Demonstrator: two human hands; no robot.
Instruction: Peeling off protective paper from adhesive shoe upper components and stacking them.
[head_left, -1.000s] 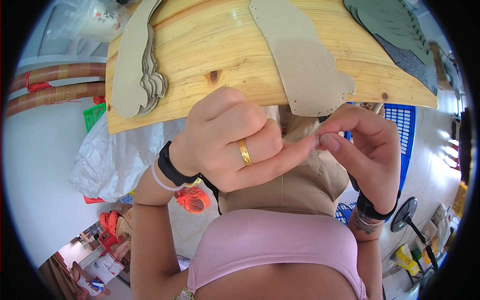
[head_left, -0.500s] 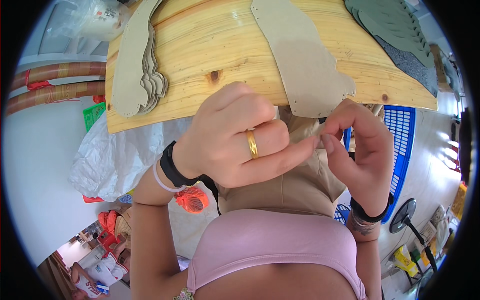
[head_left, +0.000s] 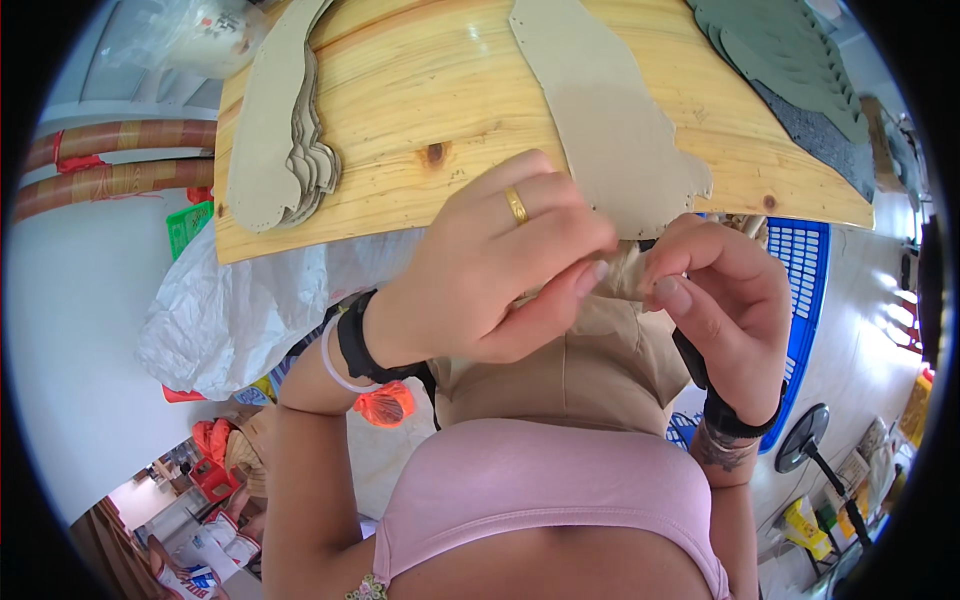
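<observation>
My left hand (head_left: pixel 495 270), with a gold ring and a black wristband, and my right hand (head_left: pixel 725 300) meet at the near edge of a wooden table (head_left: pixel 430 120). Both pinch a tan leather piece (head_left: pixel 600 350) that hangs down between them toward my lap. My fingertips close on a small pale bit at its top edge; what that bit is I cannot tell. A larger cut tan leather panel (head_left: pixel 610 110) lies flat on the table just beyond my hands.
A stack of cut tan leather shapes (head_left: pixel 285 130) lies on the table's left. Grey-green cut pieces (head_left: pixel 790 60) are piled at its right. A blue plastic crate (head_left: pixel 805 280) stands under the table on the right, a white plastic bag (head_left: pixel 235 320) on the left.
My hands have drawn closer together and nearer the table edge. The left fingers curl further over the leather piece's top.
</observation>
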